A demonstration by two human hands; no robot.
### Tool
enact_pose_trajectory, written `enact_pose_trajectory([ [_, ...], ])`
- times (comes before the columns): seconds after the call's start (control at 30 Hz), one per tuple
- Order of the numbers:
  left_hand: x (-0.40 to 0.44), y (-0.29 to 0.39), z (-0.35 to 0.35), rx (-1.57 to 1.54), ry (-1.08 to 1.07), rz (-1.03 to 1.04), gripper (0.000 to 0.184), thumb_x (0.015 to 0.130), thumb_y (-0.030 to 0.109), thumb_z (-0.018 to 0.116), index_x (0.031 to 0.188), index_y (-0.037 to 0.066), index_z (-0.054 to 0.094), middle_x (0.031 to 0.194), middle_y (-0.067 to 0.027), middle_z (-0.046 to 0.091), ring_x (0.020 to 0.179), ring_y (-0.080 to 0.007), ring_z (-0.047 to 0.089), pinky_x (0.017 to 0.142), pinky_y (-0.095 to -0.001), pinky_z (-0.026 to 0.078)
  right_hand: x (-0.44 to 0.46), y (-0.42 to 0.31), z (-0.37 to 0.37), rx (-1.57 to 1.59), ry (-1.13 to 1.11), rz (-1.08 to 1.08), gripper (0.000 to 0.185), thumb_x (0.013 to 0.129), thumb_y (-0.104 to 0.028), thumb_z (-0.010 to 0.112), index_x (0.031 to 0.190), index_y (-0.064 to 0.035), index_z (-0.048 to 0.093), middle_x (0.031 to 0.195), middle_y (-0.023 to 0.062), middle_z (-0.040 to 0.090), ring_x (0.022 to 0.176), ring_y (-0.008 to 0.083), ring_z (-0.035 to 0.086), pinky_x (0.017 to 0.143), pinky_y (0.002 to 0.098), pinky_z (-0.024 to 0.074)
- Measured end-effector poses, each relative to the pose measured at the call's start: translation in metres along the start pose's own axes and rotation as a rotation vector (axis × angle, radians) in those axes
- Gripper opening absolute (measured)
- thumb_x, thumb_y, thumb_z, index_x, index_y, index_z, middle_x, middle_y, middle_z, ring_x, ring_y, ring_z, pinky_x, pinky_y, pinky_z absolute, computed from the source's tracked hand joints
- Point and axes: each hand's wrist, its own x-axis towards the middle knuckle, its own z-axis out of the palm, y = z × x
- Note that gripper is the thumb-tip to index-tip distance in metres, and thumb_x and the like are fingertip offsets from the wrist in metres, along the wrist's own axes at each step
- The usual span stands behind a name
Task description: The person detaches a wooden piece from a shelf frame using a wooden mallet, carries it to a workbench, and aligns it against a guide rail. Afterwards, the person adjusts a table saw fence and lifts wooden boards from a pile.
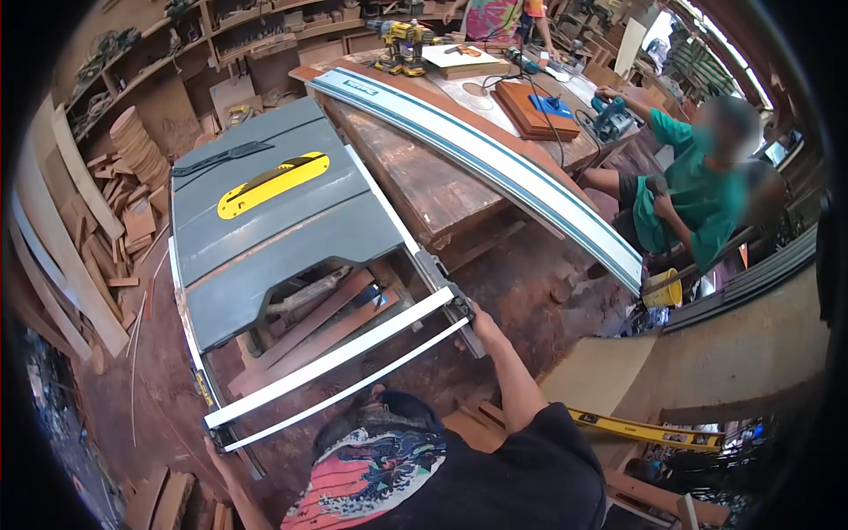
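A table saw (265, 265) with a dark grey top stands in front of me. Its yellow throat plate (234, 205) surrounds the raised saw blade (281, 171), and a long black plastic piece (221, 158) lies behind it. Across the near side of the saw runs a white rip fence (331, 358) with a thinner white strip below it. My right hand (484, 329) is closed around the fence's right end, by the black end bracket. At the left end, my left hand (213, 448) grips the bracket; its fingers are partly hidden.
A long guide rail (495, 177) lies across the wooden workbench (397, 168), its end jutting out right. Drills (405, 46) stand behind. A person in green (707, 194) touches a teal circular saw (611, 119). Boards (75, 256) lean left; a yellow level (649, 431) lies right.
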Motion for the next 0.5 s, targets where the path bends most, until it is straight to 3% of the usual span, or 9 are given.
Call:
enact_pose_trajectory([
  [0.07, -0.009, -0.005, -0.006, 0.008, 0.026, -0.006, 0.051, 0.106, 0.05, 0.048, 0.138, 0.011, 0.056, 0.124, -0.0027, 0.066, 0.111, -0.0171, 0.063, 0.099, -0.0338, 0.05, -0.007, -0.007, -0.001, 0.056, -0.02, 0.061, 0.059, 0.109, -0.053, 0.029, 0.13, -0.0077, 0.061, 0.078, 0.0139, 0.067, 0.062, 0.0293, 0.069, 0.054, 0.0437, 0.0598],
  [0.1, 0.001, -0.009, -0.013, 0.022, 0.027, 0.009, 0.05, 0.106, 0.052, 0.049, 0.135, 0.012, 0.058, 0.121, -0.0021, 0.067, 0.109, -0.0165, 0.063, 0.097, -0.0343, 0.05, 0.001, -0.012, -0.01, 0.069, -0.084, 0.017, 0.051, 0.108, -0.048, 0.043, 0.127, -0.007, 0.067, 0.086, 0.0126, 0.071, 0.069, 0.0293, 0.071, 0.063, 0.0425, 0.0608],
  [0.2, -0.015, 0.013, 0.012, 0.06, 0.046, -0.128, 0.044, 0.105, 0.049, 0.053, 0.127, 0.012, 0.062, 0.117, -0.0015, 0.068, 0.107, -0.0141, 0.063, 0.096, -0.0352, 0.048, 0.058, -0.039, -0.023, -0.575, 0.162, -0.602, 0.038, 0.103, -0.038, 0.061, 0.118, -0.0048, 0.074, 0.093, 0.0116, 0.075, 0.075, 0.0274, 0.074, 0.07, 0.0378, 0.0593],
  [0.23, -0.013, 0.01, 0.008, 0.056, 0.133, 0.006, 0.048, 0.105, 0.044, 0.056, 0.134, 0.006, 0.06, 0.127, -0.0074, 0.066, 0.118, -0.0193, 0.061, 0.104, -0.0368, 0.045, 0.066, -0.051, -0.019, -0.645, 0.176, -0.645, 0.035, 0.1, -0.035, 0.065, 0.115, -0.0042, 0.075, 0.094, 0.0122, 0.076, 0.076, 0.0264, 0.074, 0.071, 0.0365, 0.0588],
  [0.33, -0.027, 0.018, 0.05, 0.716, 0.561, 0.355, 0.056, 0.105, 0.039, 0.058, 0.144, -0.001, 0.053, 0.14, -0.0145, 0.059, 0.132, -0.0278, 0.054, 0.114, -0.0398, 0.038, 0.091, -0.08, -0.004, -0.82, 0.177, -0.795, 0.03, 0.094, -0.027, 0.073, 0.113, -0.0033, 0.076, 0.095, 0.0139, 0.078, 0.079, 0.0236, 0.075, 0.074, 0.0343, 0.0578],
  [0.37, -0.034, 0.022, 0.065, 0.798, 0.513, 0.435, 0.062, 0.105, 0.035, 0.058, 0.151, -0.004, 0.044, 0.152, -0.0195, 0.049, 0.142, -0.0331, 0.045, 0.119, -0.0426, 0.031, 0.095, -0.085, -0.005, -0.878, 0.142, -0.841, 0.03, 0.093, -0.026, 0.073, 0.114, -0.0036, 0.076, 0.093, 0.0145, 0.078, 0.08, 0.0229, 0.076, 0.075, 0.0346, 0.058],
  [0.5, -0.055, 0.019, 0.127, 1.292, 0.39, 0.676, 0.063, 0.102, 0.033, 0.059, 0.151, -0.003, 0.044, 0.156, -0.0228, 0.043, 0.146, -0.0386, 0.038, 0.121, -0.0475, 0.028, 0.087, -0.087, -0.007, -1.012, 0.01, -0.972, 0.03, 0.088, -0.02, 0.074, 0.114, -0.0047, 0.076, 0.088, 0.0179, 0.076, 0.08, 0.0267, 0.076, 0.076, 0.0366, 0.0585],
])
